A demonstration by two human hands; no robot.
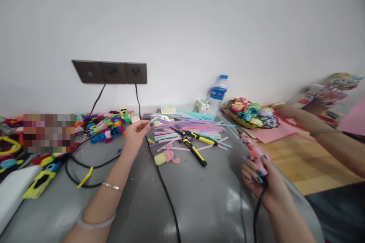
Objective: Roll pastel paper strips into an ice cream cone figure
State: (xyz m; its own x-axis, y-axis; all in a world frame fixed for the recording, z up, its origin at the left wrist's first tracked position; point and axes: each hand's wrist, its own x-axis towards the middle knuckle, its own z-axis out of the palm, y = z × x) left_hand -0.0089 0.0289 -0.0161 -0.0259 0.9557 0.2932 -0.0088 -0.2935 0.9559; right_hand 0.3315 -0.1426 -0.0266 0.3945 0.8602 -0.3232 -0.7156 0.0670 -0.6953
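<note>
My right hand [261, 176] is closed around a pink glue gun [258, 157] with an orange trigger, its black cord running down out of view. My left hand [137, 133] is raised over the back of the grey table, thumb and fingertips pinched; what they hold, if anything, is too small to make out. Beyond and beside it lies a pile of pastel pipe cleaners [196, 124]. On them rest black-and-yellow pliers [196, 148], handles apart. A small pink and pale-yellow pipe-cleaner figure [165, 156] lies in front of the pile.
Black cords [164, 186] run from wall sockets [110, 73] across the table. Colourful fuzzy pieces [108, 129] lie left. A water bottle [218, 95] stands by the wall. At right, another person's arm [316, 125] reaches over pink paper [275, 132] near a basket of flowers [252, 115].
</note>
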